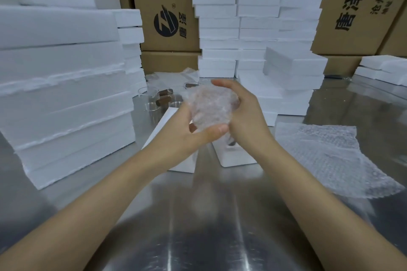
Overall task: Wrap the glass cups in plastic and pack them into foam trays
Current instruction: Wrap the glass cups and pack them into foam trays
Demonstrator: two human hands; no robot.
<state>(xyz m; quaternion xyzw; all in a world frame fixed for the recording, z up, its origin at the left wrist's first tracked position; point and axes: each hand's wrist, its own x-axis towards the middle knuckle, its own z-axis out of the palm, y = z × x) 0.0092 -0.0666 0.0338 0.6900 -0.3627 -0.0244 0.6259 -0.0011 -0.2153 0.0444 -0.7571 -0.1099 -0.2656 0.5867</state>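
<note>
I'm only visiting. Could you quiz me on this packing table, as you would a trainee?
1. True or false: the left hand and the right hand both hold the bubble-wrapped bundle.
2. Where does the spare bubble wrap sheet lie? A) on the person's right B) on a foam stack C) inside a carton
3. Fill in: the unwrapped glass cups stand on the metal ____.
Key: 1 true; 2 A; 3 table.
</note>
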